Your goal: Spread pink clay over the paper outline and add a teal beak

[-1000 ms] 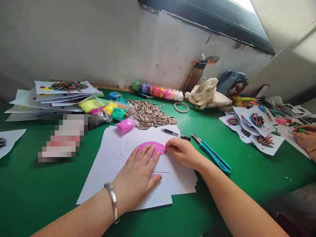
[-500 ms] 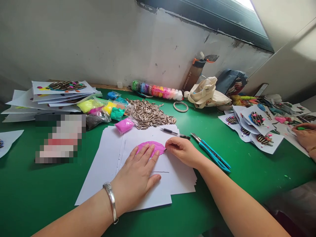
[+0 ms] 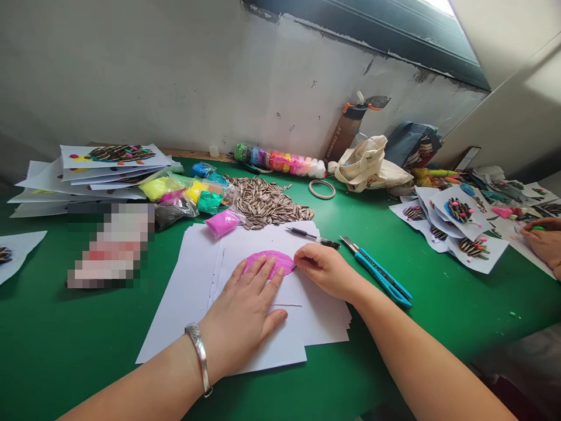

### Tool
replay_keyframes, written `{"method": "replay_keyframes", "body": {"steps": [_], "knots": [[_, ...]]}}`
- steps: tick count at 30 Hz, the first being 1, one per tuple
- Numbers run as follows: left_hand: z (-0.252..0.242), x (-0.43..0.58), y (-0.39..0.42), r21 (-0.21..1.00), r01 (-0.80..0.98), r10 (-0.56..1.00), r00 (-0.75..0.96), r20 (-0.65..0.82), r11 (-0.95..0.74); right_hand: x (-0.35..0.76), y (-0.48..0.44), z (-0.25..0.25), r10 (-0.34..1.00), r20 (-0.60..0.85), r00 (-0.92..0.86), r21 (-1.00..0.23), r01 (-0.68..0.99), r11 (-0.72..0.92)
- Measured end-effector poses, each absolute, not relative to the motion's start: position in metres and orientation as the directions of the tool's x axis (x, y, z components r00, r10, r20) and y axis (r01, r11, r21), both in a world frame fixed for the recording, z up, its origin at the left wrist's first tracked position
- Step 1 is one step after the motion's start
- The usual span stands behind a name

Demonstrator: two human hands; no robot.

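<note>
A flattened oval of pink modelling clay (image 3: pixel 284 261) lies on a stack of white paper (image 3: pixel 175 316). My left hand (image 3: pixel 249 304), with a silver bangle at the wrist, is laid over it, fingers spread and fingertips on the clay. At the clay's right edge, thumb and forefinger of my right hand (image 3: pixel 318 266) are pinched together. A tiny dark tip shows under that pinch, too small to name. Just beyond the right hand rest a black pen (image 3: pixel 312 236) and a blue utility knife (image 3: pixel 379 273) with its blade out.
Behind the paper are a heap of sunflower seeds (image 3: pixel 267 202), a bag of pink clay (image 3: pixel 222 223) and a roll of tape (image 3: pixel 322 189). Finished seed pictures stand stacked left (image 3: pixel 118 155) and right (image 3: pixel 458 210). A bottle (image 3: pixel 346 131) and cloth bag (image 3: pixel 368 164) are near the wall. Another person's hand (image 3: pixel 543 240) is far right.
The view has shifted very slightly. Both hands keep their places on and beside the pink clay, with no other visible difference.
</note>
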State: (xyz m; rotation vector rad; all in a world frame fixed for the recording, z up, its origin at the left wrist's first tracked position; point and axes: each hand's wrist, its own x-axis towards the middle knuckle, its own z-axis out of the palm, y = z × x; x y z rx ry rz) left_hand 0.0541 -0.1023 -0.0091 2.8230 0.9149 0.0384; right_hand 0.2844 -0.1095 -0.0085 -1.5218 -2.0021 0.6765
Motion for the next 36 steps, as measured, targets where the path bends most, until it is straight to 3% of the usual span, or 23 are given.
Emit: {"method": "replay_keyframes", "body": {"steps": [7, 12, 17, 36], "knots": [[-0.0103, 0.0534, -0.1017, 0.169, 0.572, 0.58, 0.815, -0.002, -0.803, 0.2856, -0.1094, -0.007, 0.973, 0.097, -0.211, -0.712, 0.669, 0.216], [-0.0083, 0.055, -0.1017, 0.172, 0.579, 0.584, 0.811, -0.024, -0.797, 0.2846, -0.1101, -0.0065, 0.968, 0.112, -0.225, -0.675, 0.698, 0.24], [-0.0069, 0.0553, -0.1032, 0.172, 0.588, 0.589, 0.806, -0.049, -0.79, 0.2841, -0.1099, -0.0069, 0.975, 0.106, -0.193, -0.731, 0.65, 0.208], [-0.0089, 0.0549, -0.1025, 0.16, 0.58, 0.585, 0.811, -0.017, -0.799, 0.2762, -0.1147, -0.0087, 0.967, 0.13, -0.219, -0.643, 0.724, 0.251]]}}
